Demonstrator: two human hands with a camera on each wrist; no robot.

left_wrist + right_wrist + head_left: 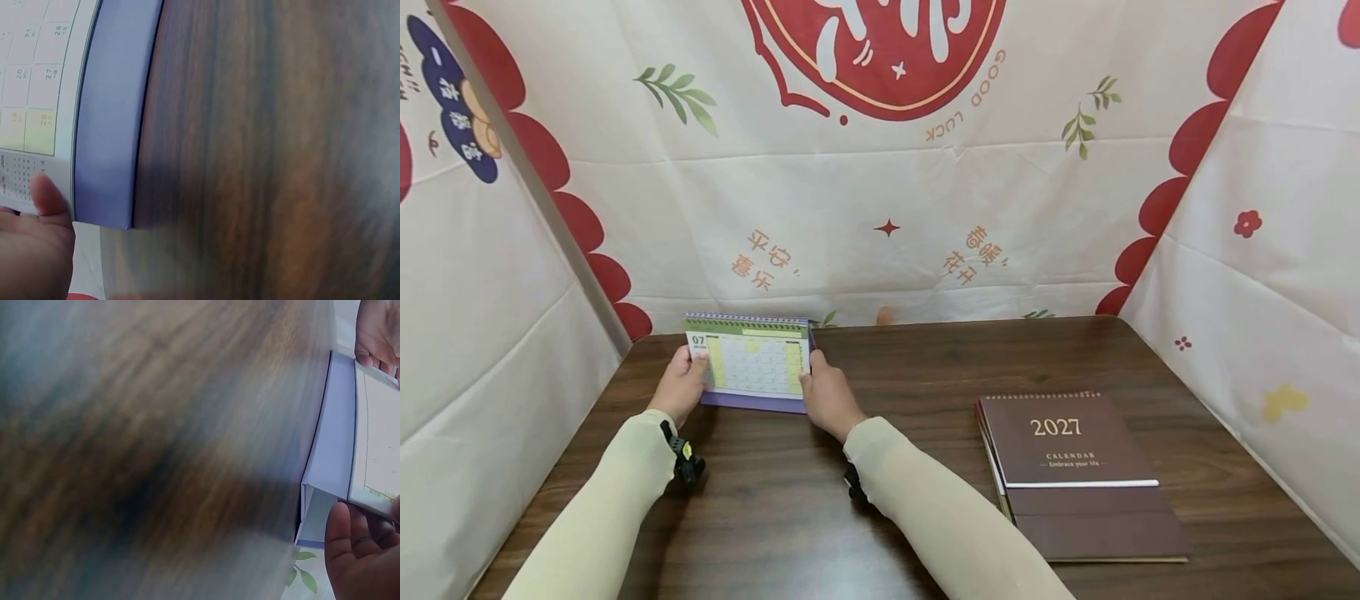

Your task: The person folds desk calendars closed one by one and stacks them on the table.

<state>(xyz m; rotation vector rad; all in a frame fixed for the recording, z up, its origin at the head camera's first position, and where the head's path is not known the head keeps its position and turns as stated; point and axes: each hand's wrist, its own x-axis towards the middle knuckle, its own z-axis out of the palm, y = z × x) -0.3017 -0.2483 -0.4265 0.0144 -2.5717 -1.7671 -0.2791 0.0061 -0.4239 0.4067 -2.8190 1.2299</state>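
A purple desk calendar (756, 367) with a spiral top stands at the back left of the table, its page headed 07 facing me. My left hand (682, 385) grips its left side, the thumb lying over the page's front. At the opposite side my right hand (831, 395) holds the edge, thumb in front and fingers behind. In the left wrist view the left thumb presses the page beside the purple base (115, 112). From the right wrist, the calendar's stand (334, 431) shows folded out, with the right fingers curled at its side.
A brown 2027 calendar (1075, 442) lies on the right side of the wooden table (880, 467). White printed cloth (880, 183) hangs behind the table's far edge and along both sides.
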